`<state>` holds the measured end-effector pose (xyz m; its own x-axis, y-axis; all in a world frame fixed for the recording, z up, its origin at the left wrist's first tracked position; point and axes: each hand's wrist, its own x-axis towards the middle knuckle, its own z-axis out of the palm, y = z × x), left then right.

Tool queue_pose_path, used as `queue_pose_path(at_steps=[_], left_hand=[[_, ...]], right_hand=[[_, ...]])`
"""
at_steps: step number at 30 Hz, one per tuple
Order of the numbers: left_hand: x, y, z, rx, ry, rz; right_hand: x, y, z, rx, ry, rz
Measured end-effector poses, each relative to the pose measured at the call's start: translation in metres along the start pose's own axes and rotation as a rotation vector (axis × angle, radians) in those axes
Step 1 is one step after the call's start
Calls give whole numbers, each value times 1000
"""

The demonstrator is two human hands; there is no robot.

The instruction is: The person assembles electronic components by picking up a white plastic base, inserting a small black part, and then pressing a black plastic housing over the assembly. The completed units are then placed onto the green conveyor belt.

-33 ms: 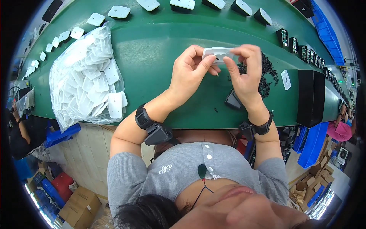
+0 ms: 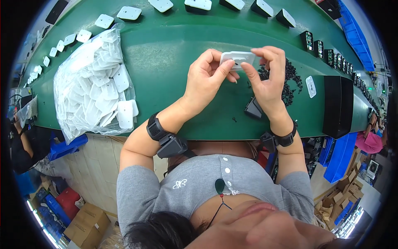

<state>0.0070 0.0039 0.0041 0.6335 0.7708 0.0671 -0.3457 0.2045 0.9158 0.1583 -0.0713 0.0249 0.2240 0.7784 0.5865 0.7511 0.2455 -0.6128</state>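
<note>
My left hand pinches a white translucent plastic cover at its left end, thumb in front and fingers behind. A small dark spot shows near the middle of the cover, too small to name. Around the cover's right end is my right hand, its thumb and index finger apart. The right thumb tip overlaps the cover; whether it presses on it I cannot tell. Just beyond that hand lies a pile of small black parts. Below its palm sits a dark grey block, partly hidden by my wrist.
At left on the green table lies a clear bag full of white covers. Covered black boxes line the far edge; open ones with circuit boards continue right. A loose cover lies beside a tall black box.
My right fingers and thumb have shifted slightly left, toward the cover. The left hand and the cover look unmoved.
</note>
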Motion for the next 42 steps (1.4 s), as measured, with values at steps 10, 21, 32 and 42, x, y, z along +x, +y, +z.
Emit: queue_pose_path(at_steps=[10,21,32,42], left_hand=[[0,1,1,45,-21,15],[-2,3,-2,117,-81,-46],[1,2,1,-60,-141,-50],[34,-13,-51,965,208,120]], right_hand=[[4,5,-8,-1,-115,94],[6,-1,-15,510,-361,578],[5,-1,-20,714,-279,488],[65,129,-77,-944,261,-3]])
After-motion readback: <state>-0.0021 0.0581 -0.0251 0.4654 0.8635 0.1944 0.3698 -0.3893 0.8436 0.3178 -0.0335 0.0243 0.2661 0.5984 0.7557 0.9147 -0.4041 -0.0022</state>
